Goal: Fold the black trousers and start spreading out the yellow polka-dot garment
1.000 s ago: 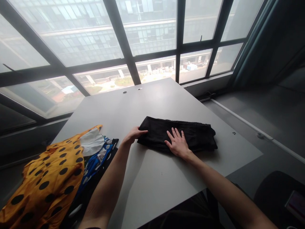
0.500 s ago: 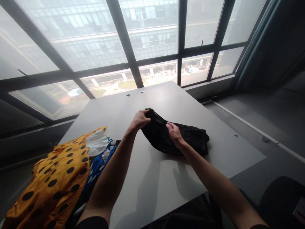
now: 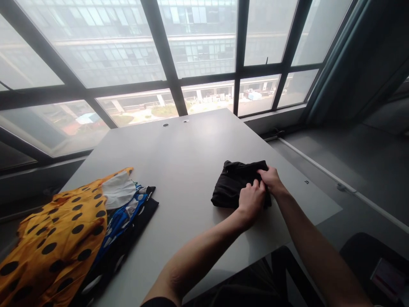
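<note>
Head view: folded black garment (image 3: pixel 232 184) in grip of left hand (image 3: pixel 252 201), right hand (image 3: pixel 271 179)

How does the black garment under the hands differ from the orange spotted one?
The black garment is plain, folded into a compact bundle, and held by the left hand and right hand. The orange spotted garment is patterned, spread loosely on a pile, untouched. Both lie on the grey table.

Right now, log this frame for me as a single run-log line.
left hand: gripping folded black garment | right hand: gripping its right end | garment: lying on grey table | table's left: orange polka-dot clothes pile
</note>
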